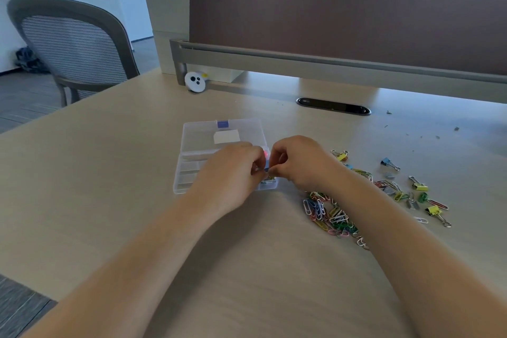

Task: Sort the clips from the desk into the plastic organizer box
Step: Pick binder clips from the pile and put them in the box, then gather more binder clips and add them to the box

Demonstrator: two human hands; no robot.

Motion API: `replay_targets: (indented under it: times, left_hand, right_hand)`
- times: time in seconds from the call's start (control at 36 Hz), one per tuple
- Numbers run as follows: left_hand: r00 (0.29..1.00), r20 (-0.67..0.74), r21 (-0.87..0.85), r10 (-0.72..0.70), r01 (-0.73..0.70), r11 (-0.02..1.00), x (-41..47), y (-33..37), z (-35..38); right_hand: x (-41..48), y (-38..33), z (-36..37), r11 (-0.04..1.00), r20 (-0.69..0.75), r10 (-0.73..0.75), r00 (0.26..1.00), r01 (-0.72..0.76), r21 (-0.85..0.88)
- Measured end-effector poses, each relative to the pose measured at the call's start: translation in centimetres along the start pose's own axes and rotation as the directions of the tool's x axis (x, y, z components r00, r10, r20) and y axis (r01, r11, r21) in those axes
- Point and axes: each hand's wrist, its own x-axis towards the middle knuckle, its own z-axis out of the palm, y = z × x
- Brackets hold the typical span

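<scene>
A clear plastic organizer box point(189, 170) lies open on the desk, its lid point(222, 134) folded back. My left hand point(230, 170) and my right hand point(299, 162) meet over the box's right side, fingers curled, pinching a small blue binder clip point(266, 165) between them. A red clip point(265, 154) shows just behind the fingers, and a yellow clip point(270, 179) lies in a right compartment. A heap of coloured paper clips point(329, 217) lies right of the box, with binder clips point(419, 186) scattered beyond it.
A brown divider panel point(343, 14) on a grey rail closes the desk's far side. A white round gadget point(194, 81) sits at its left foot, a black cable slot point(333, 106) further right. A mesh chair point(74, 46) stands at the left.
</scene>
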Motion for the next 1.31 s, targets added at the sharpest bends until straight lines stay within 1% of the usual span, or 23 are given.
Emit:
replay_targets:
  times: [0.14, 0.31, 0.44, 0.56, 0.67, 0.72, 0.83, 0.94, 1.03, 1.17, 1.31]
  left_hand:
    - [0.999, -0.009, -0.002, 0.033, -0.033, 0.999, 0.0, -0.1, 0.0]
    - [1.000, -0.018, -0.029, 0.019, -0.019, 0.999, 0.4, 0.5, -0.7]
    - [0.999, 0.019, -0.041, 0.038, -0.037, 0.998, 1.0, 1.7, -1.4]
    - [0.997, 0.032, -0.121, 0.076, -0.072, 0.990, 1.8, 4.0, -1.2]
    - [0.993, 0.042, -0.144, 0.107, -0.100, 0.985, 2.8, 6.7, -0.5]
    - [0.992, 0.043, -0.144, 0.117, -0.109, 0.984, 3.3, 7.8, 0.1]
    - [0.992, 0.056, -0.175, 0.117, -0.105, 0.979, 4.1, 9.5, 1.4]
    - [0.991, 0.095, -0.209, 0.099, -0.077, 0.975, 5.3, 10.4, 2.6]
    - [0.990, 0.111, -0.190, 0.082, -0.059, 0.980, 6.4, 10.6, 3.4]
    - [0.993, 0.117, -0.158, -0.007, 0.026, 0.987, 8.2, 10.7, 4.5]
    - [0.993, 0.113, -0.121, -0.037, 0.051, 0.991, 9.2, 10.4, 5.3]
  right_hand:
    - [-0.2, 0.3, -0.5, 0.998, 0.017, 0.007, 1.000, -0.008, 0.066]
    - [-1.0, 0.2, -1.8, 0.993, 0.007, 0.001, 1.000, -0.002, 0.122]
    - [-2.4, 1.3, -4.4, 0.988, -0.064, 0.036, 0.997, -0.025, 0.153]
    - [-4.2, 3.3, -6.1, 0.982, -0.096, 0.106, 0.990, -0.088, 0.170]
    - [-6.2, 5.8, -7.1, 0.977, -0.113, 0.181, 0.977, -0.165, 0.134]
    - [-7.0, 7.0, -7.4, 0.976, -0.125, 0.205, 0.971, -0.194, 0.097]
    - [-7.9, 8.8, -7.9, 0.970, -0.139, 0.239, 0.961, -0.231, 0.075]
    - [-7.6, 10.0, -7.7, 0.969, -0.133, 0.247, 0.960, -0.243, 0.045]
    - [-6.7, 10.6, -7.3, 0.968, -0.135, 0.249, 0.959, -0.248, 0.020]
    - [-4.1, 11.1, -6.2, 0.973, -0.150, 0.232, 0.961, -0.232, 0.021]
    - [-1.3, 11.5, -5.2, 0.970, -0.114, 0.237, 0.965, -0.240, -0.021]
